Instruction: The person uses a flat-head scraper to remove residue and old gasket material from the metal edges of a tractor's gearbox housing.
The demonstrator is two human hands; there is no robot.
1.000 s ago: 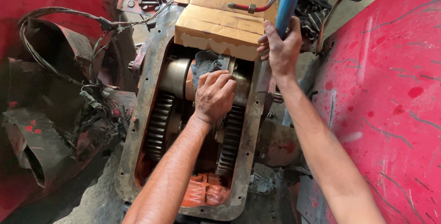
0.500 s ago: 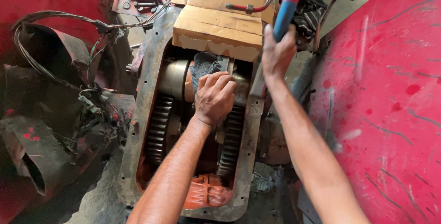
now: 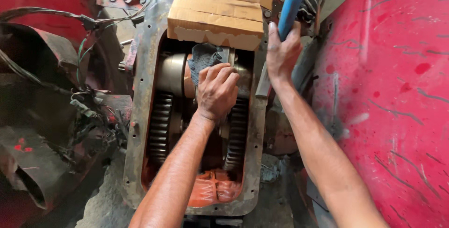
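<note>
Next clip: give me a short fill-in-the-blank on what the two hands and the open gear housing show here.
1. The right hand grips a tool handle that is blue with a ____ tip.
2. The left hand presses a dark ____ onto the parts inside the open housing.
3. A torn ____ box lies across the far end of the housing.
4. Toothed ____ stand on both sides of the left wrist.

Missing words: red; rag; cardboard; gears
</note>
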